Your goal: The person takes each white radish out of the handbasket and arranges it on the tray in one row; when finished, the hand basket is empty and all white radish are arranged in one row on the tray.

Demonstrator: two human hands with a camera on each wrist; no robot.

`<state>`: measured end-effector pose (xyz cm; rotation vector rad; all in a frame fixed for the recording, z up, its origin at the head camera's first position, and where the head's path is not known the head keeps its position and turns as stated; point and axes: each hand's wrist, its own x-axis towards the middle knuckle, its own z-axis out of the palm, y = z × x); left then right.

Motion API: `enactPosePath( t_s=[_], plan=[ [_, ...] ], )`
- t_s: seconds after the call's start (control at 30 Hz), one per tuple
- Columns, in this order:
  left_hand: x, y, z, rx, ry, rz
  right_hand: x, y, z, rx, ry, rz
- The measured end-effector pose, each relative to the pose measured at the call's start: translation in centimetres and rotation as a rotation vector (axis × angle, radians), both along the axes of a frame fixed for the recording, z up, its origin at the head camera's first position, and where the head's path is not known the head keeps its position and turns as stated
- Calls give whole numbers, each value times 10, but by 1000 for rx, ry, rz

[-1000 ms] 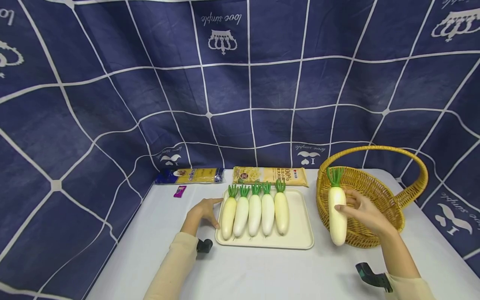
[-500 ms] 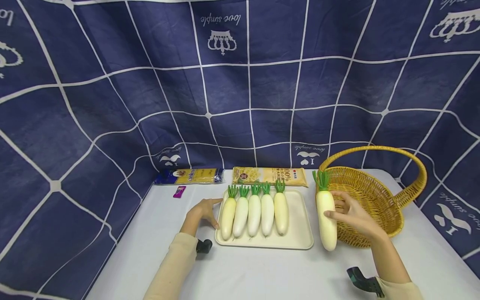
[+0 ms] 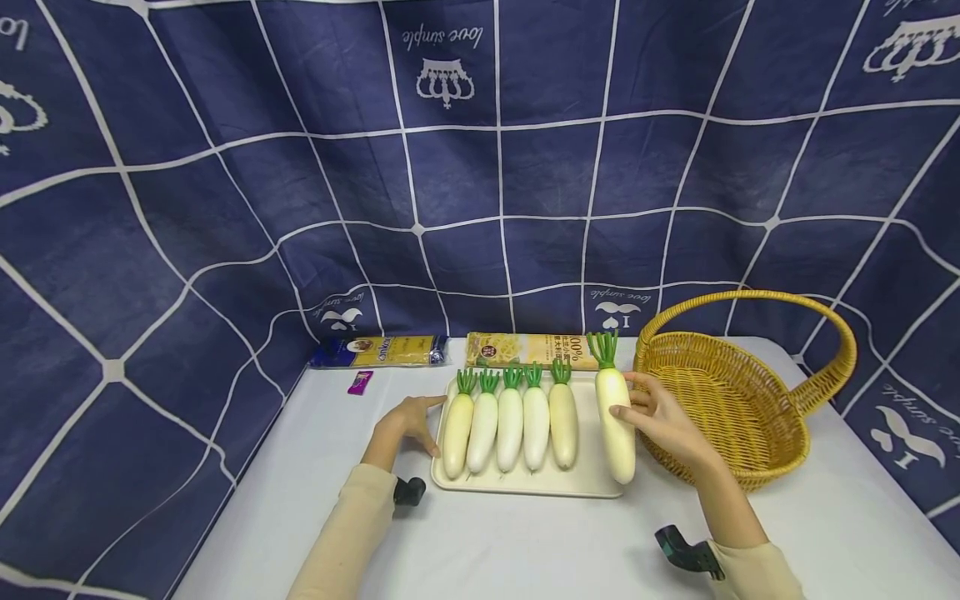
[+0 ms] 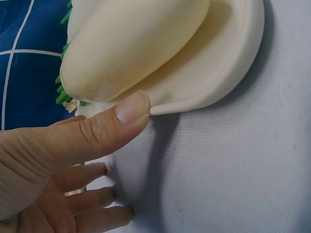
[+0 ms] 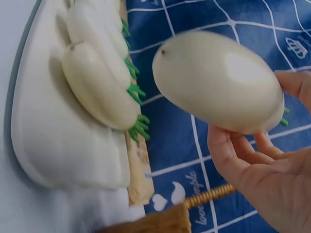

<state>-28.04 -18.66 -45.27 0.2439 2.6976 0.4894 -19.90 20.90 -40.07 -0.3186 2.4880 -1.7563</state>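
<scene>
My right hand [image 3: 663, 421] holds a white radish [image 3: 617, 425] with green leaf stubs over the right end of a cream tray [image 3: 525, 491]. In the right wrist view, the fingers and thumb are round the leafy end of this radish [image 5: 214, 77], and its blunt tip points away from the hand. Several more radishes [image 3: 510, 429] lie side by side on the tray, leaves toward the back. At the tray's left side is my left hand [image 3: 405, 421], its thumb [image 4: 131, 109] touching the rim while the other fingers extend outside it.
To the right stands a wicker basket [image 3: 720, 408] with a tall arched handle, nothing visible inside. Behind the tray lie a blue-and-yellow pasta packet [image 3: 382, 351] and a yellow noodle packet [image 3: 517, 350]. A small purple wrapper [image 3: 360, 382] is at left. Blue cloth [image 3: 465, 183] hangs behind.
My right hand has carried the radish leftward from in front of the basket to above the tray's right end. The left hand has stayed at the tray's edge.
</scene>
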Motion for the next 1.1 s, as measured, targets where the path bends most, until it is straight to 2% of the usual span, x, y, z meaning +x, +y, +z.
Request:
enactPosePath(
  t_s=[0.17, 0.37, 0.53, 0.73, 1.1],
  plan=[
    [0, 1, 0, 6, 5, -6, -8, -15, -6, -64, -18, -45],
    [-1, 1, 0, 3, 10, -7, -18, -31, -13, -131, 4, -71],
    [-1, 1, 0, 3, 16, -9, -26, -42, -21, -151, -8, -156],
    [0, 2, 0, 10, 17, -8, -34, -52, -31, -97, 2, -265],
    [0, 1, 0, 1, 1, 3, -41, -55, -44, 62, 101, -342]
  ],
)
